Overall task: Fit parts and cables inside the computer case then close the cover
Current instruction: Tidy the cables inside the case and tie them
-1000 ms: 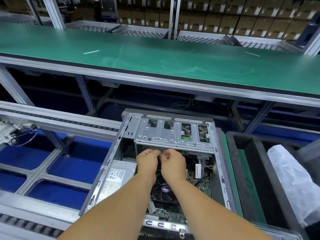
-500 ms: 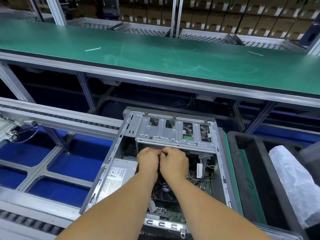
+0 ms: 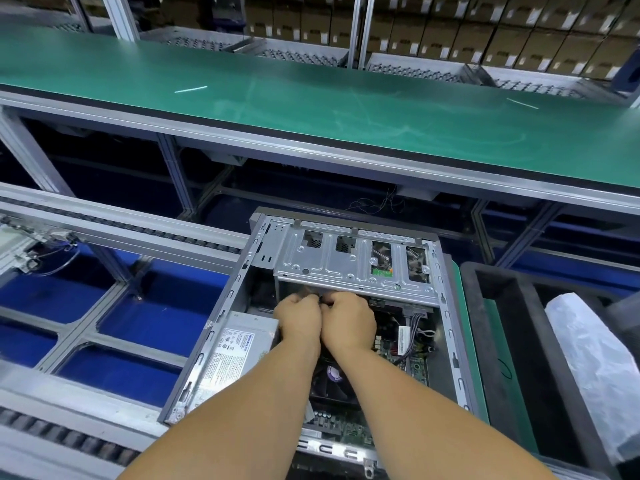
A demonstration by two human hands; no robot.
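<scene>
An open grey computer case point(image 3: 221, 327) lies flat below me, its cover off. Inside I see a silver drive cage point(image 3: 353, 271) at the far end, a power supply point(image 3: 239, 344) with a white label at the left, a black fan point(image 3: 332, 379) and the green motherboard point(image 3: 408, 362) with thin cables point(image 3: 414, 322). My left hand point(image 3: 299, 322) and my right hand point(image 3: 349, 323) are pressed together just under the cage's near edge, fingers curled on something small and dark between them. What they pinch is hidden.
A long green bench point(image 3: 346, 109) runs across the back, with stacked brown boxes point(image 3: 519, 32) behind it. A roller conveyor rail point(image 3: 121, 226) lies at the left over blue flooring. A black foam tray point(image 3: 502, 341) with a white plastic bag point(image 3: 595, 355) stands at the right.
Both hands have edged slightly further in under the drive cage and stay pressed together. The case has not moved.
</scene>
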